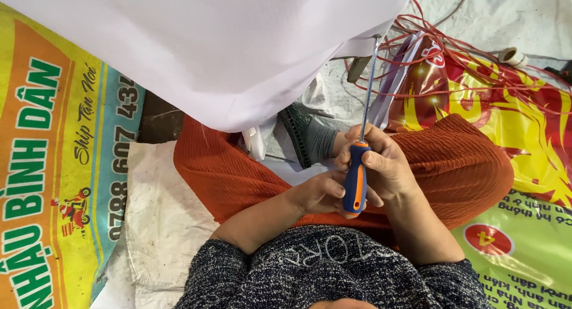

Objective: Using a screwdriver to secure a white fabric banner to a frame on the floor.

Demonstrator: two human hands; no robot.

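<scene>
Head cam, straight down, close.

Big printed yellow-and-green tarp on the left, a red-and-yellow printed sheet on the right, tangled red wires far right, and a tape roll beyond those.

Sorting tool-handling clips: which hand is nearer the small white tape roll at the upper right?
Right. The right hand grips the screwdriver, below-left of the tape roll; the left hand sits farther left, touching the handle's lower end.

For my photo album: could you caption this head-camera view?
Both hands, left hand and right hand, grip a blue-and-orange screwdriver, tip at a white panel.
</scene>
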